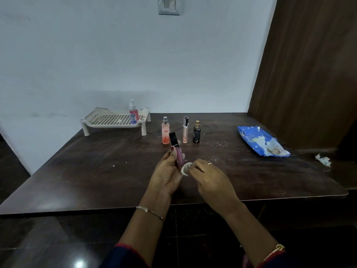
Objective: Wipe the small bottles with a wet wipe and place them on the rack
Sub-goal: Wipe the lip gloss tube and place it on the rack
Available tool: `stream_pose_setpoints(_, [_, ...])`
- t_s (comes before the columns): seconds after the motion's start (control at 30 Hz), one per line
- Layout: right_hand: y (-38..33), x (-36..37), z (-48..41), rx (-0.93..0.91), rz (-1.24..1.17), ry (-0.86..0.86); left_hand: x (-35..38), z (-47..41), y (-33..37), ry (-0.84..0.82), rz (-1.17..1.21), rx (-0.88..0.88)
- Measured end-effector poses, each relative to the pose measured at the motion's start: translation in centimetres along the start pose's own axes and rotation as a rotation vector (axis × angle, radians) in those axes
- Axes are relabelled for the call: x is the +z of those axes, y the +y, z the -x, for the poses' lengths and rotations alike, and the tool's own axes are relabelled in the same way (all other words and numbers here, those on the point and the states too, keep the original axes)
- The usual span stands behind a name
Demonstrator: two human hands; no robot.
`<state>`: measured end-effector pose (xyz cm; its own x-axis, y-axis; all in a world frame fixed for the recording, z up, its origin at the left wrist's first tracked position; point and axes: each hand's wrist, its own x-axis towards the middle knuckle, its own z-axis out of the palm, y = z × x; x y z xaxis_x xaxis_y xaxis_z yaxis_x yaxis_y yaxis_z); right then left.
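A dark wooden table (pixel 96 171) stands against a pale wall (pixel 96 55), with a brown wooden panel (pixel 309 64) rising along its far right corner. Near the table's far left corner sits a cream slotted rack (pixel 90 120) on short legs, and one pink spray bottle (pixel 133 115) stands upright at the rack's right end.

Just right of the rack, toward the far edge, three small bottles stand upright in a row on the table, apart from one another: an orange-pink spray bottle (pixel 165 134), a slim clear tube (pixel 185 130) with a dark cap, and a black bottle (pixel 196 135) with a gold top. A blue pack of wipes (pixel 258 141) lies near the right edge, and a crumpled used wipe (pixel 323 160) lies beyond it at that edge.

Above the middle of the table, the left hand (pixel 168 175) grips a pink tube (pixel 178 153) with a black cap, tilted slightly, cap pointing away. The right hand (pixel 210 176) has its fingers curled around a small white wet wipe (pixel 185 168), which touches the tube's lower end.
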<state>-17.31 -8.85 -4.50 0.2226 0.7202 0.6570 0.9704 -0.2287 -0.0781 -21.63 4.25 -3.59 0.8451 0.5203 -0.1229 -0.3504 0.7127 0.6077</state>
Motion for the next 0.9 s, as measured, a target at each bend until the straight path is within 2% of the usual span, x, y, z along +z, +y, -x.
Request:
stream_pose_setpoints(0.13, [0.7, -0.7, -0.9, 0.096, 0.057, -0.076, 0.1, 0.2, 0.1, 0.06, 0.053, -0.011])
stream_pose_setpoints(0.23, [1.7, -1.1, -1.4, 0.216, 0.037, -0.009, 0.1, 0.4, 0.3, 0.054, 0.1, -0.032])
stream_pose_setpoints(0.33, [2.3, -1.7, -2.3, 0.287, -0.176, 0.152, -0.1, 0.5, 0.3, 0.008, 0.066, -0.033])
stream_pose_setpoints(0.43, [1.9, -2.2, -3.8, 0.451, -0.492, 0.309, -0.1, 0.6, -0.1, -0.038, 0.044, -0.05])
stream_pose_setpoints(0.5, [1.4, -2.4, -4.9, 0.53, -0.686, 0.36, 0.0, 0.7, -0.3, -0.05, 0.066, -0.065])
stream_pose_setpoints(0.53, [1.2, -2.5, -5.4, 0.525, -0.693, 0.359, 0.0, 0.7, -0.4, -0.049, 0.083, -0.069])
stream_pose_setpoints(0.7, [0.4, -2.3, -7.1, 0.398, -0.49, 0.235, 0.1, 0.5, -0.7, -0.083, 0.102, -0.065])
stream_pose_setpoints(0.8, [-0.1, -1.9, -6.8, 0.269, -0.273, 0.099, 0.4, 0.6, -0.7, -0.149, 0.124, -0.042])
stream_pose_setpoints(0.9, [-0.7, -1.6, -6.1, 0.162, -0.089, -0.006, 0.6, 0.5, -0.3, -0.13, 0.18, -0.013])
